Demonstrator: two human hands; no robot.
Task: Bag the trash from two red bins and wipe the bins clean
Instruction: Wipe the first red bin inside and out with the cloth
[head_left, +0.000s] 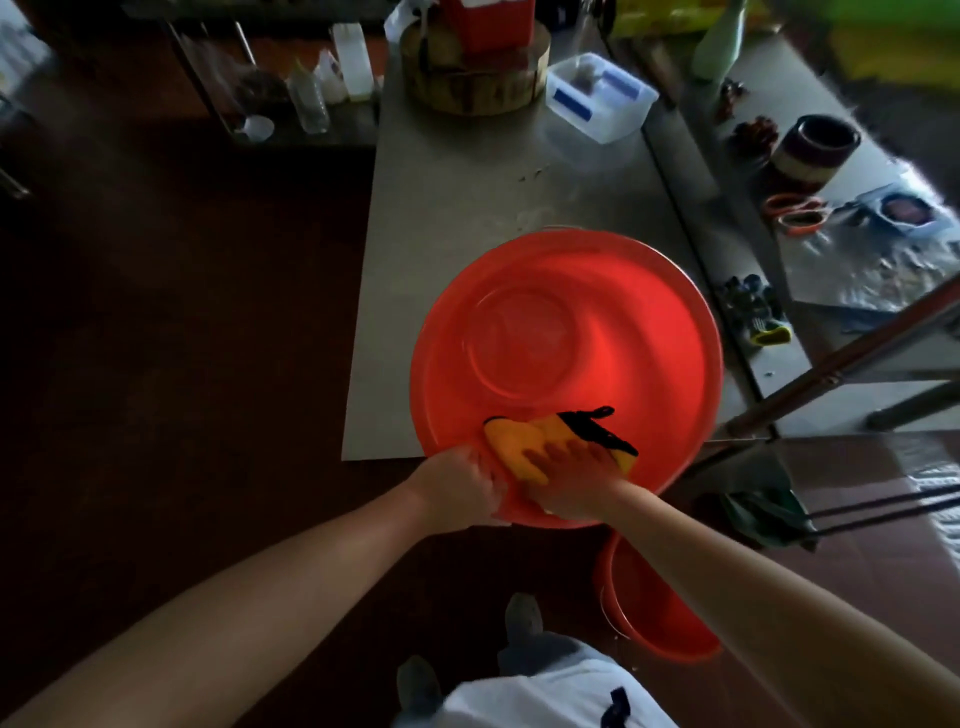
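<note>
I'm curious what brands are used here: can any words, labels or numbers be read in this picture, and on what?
No text can be read.
Clear container: blue labels, too blurred to read.
Red bin: no print shows.

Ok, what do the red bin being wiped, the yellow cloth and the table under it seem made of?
Red bin: plastic, probably; smooth, glossy, light glows through its wall, moulded ring in the base. Yellow cloth: soft matte fabric with black trim; it creases. Table: likely stainless steel, a flat dull-grey sheet with faint sheen, though laminate can't be excluded.
</note>
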